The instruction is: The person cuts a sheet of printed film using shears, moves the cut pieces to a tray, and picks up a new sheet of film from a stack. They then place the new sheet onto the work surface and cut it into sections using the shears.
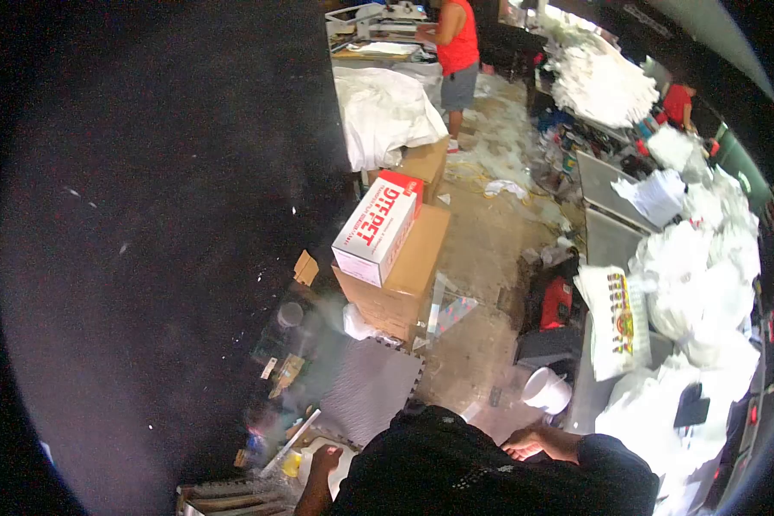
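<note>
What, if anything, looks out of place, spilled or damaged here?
The floor looks untidy: a crumpled white piece lies on it beyond the stacked boxes, and a brown cardboard scrap sits loose to their left in the image. Both seem dropped rather than put away. No spill or damage is clear.

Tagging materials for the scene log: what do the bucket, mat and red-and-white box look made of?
Bucket: probably plastic, white and smooth, judging by its even, rounded sides.
Mat: likely foam, grey and textured; the toothed, interlocking-style edge suggests it.
Red-and-white box: seemingly printed cardboard, with flat panels and straight edges; I can't tell whether it's coated.
</note>
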Demonstrator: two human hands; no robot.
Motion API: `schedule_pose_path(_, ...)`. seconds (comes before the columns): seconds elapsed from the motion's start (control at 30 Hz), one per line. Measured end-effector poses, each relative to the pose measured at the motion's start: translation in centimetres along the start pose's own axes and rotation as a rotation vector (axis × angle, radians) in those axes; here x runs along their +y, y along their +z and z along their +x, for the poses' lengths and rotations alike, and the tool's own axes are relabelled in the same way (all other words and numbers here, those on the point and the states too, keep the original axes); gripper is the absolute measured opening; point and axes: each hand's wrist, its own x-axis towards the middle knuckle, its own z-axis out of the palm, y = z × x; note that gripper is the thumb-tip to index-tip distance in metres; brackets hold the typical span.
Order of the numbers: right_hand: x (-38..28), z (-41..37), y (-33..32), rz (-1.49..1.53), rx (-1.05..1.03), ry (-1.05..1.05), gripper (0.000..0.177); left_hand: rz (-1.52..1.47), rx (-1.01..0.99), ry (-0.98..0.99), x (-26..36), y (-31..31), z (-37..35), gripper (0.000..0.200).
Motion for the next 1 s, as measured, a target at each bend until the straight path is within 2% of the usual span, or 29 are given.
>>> schedule_pose_path(0.07,-3.1,-3.5,0.8,-0.025,0.034,0.009,0.067,0.442,-0.066,0.209,1.4,-1.0,-3.3,0.050)
schedule_pose_path(0.1,-4.4,-4.6,1.1,-0.031,0.061,0.015,0.065,0.434,-0.054,0.200,0.9,-0.3,-4.2,0.050)
schedule_pose_path(0.13,-5.0,-4.3,0.6,-0.045,0.061,0.014,0.065,0.261,-0.001,0.112,0.3,0.6,-5.6,0.052)
schedule_pose_path(0.17,-5.4,-3.7,-0.1,-0.062,0.039,0.012,0.039,0.089,0.051,0.025,-0.4,1.3,-6.8,0.054)
schedule_pose_path(0.2,-5.8,-3.2,-0.6,-0.078,0.016,0.011,0.019,0.100,0.042,0.010,-0.7,1.4,-8.1,0.054)
schedule_pose_path(0.23,-6.4,-2.9,-1.0,-0.091,0.015,0.012,0.019,0.110,0.033,-0.006,-0.9,1.5,-9.1,0.054)
schedule_pose_path(0.27,-7.0,-2.7,-1.2,-0.113,-0.010,0.017,0.018,0.132,-0.063,-0.152,-1.5,1.9,-8.9,0.049)
schedule_pose_path(0.3,-7.5,-2.3,-1.6,-0.136,-0.036,0.025,0.017,0.124,-0.057,-0.162,-2.2,2.9,-9.4,0.049)
schedule_pose_path(0.33,-7.6,-0.4,-3.2,-0.209,-0.093,0.044,0.057,0.005,0.142,-0.167,-2.8,4.2,-10.1,0.045)
schedule_pose_path(0.37,-7.8,0.2,-3.5,-0.234,-0.104,0.067,0.051,-0.113,0.341,-0.169,-2.9,5.2,-10.7,0.042)
schedule_pose_path(0.4,-8.3,-0.1,-3.1,-0.259,-0.106,0.086,0.045,-0.448,0.185,-0.403,-1.4,4.3,-12.1,0.034)
schedule_pose_path(0.57,-9.3,-1.5,-0.8,-0.335,-0.094,0.158,0.023,-0.251,0.209,-0.258,-0.3,4.4,-13.5,0.034)
schedule_pose_path(0.73,-7.7,-0.2,1.0,-0.301,-0.086,0.124,0.022,-0.209,0.250,-0.177,-1.6,3.5,-14.4,0.033)
schedule_pose_path(0.8,-7.6,-2.1,4.3,-0.240,-0.035,0.117,0.020,-0.189,0.296,-0.127,-1.9,2.3,-14.7,0.033)
schedule_pose_path(0.83,-7.4,-2.7,5.7,-0.186,0.019,0.115,0.020,-0.160,0.344,-0.074,-2.2,1.9,-15.0,0.032)
schedule_pose_path(0.87,-6.9,-2.7,6.1,-0.177,0.024,0.098,0.017,-0.019,0.438,0.089,-4.5,2.7,-14.2,0.031)
schedule_pose_path(0.9,-6.1,-2.0,6.2,-0.167,0.010,0.094,0.017,-0.015,0.435,0.094,-5.9,1.9,-13.7,0.031)
schedule_pose_path(0.97,-4.0,-0.2,5.8,-0.154,-0.036,0.091,0.025,0.196,0.168,0.147,-7.7,0.5,-13.9,0.032)
schedule_pose_path(1.0,-3.0,0.5,5.6,-0.149,-0.054,0.088,0.031,0.197,0.164,0.152,-8.0,0.1,-14.2,0.032)
